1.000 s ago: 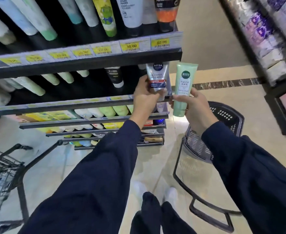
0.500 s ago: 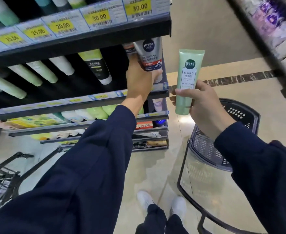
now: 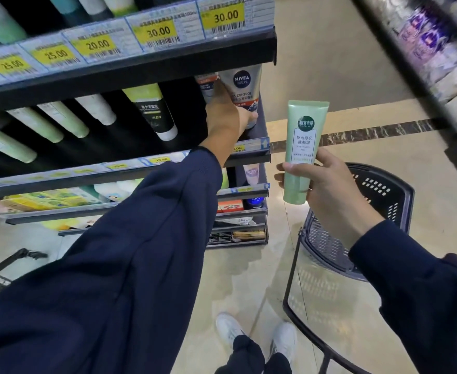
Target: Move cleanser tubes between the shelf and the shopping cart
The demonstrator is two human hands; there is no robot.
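Under the top shelf edge with its yellow price labels (image 3: 154, 32), the left hand (image 3: 226, 118) reaches into the shelf (image 3: 141, 66) and grips a grey Nivea Men tube (image 3: 242, 85), fingers wrapped round its lower part near the cap, the tube standing cap-down at the right end of the row. Just beside it, to the left and partly behind the hand, stands a second tube with an orange band (image 3: 207, 83). Further left on the same level, a black and yellow-green men's cleanser tube (image 3: 152, 110) leans cap-down, with pale green and white tubes (image 3: 60, 121) beyond it. Out in the aisle, clear of the shelf, the right hand (image 3: 327, 190) holds a light green cleanser tube (image 3: 301, 149) upright, cap at the bottom, thumb across the front and fingers curled behind. Below that hand stands a dark plastic shopping cart basket (image 3: 378, 187) on a black frame. White shoes (image 3: 228, 326) show on the glossy beige floor (image 3: 249, 279).
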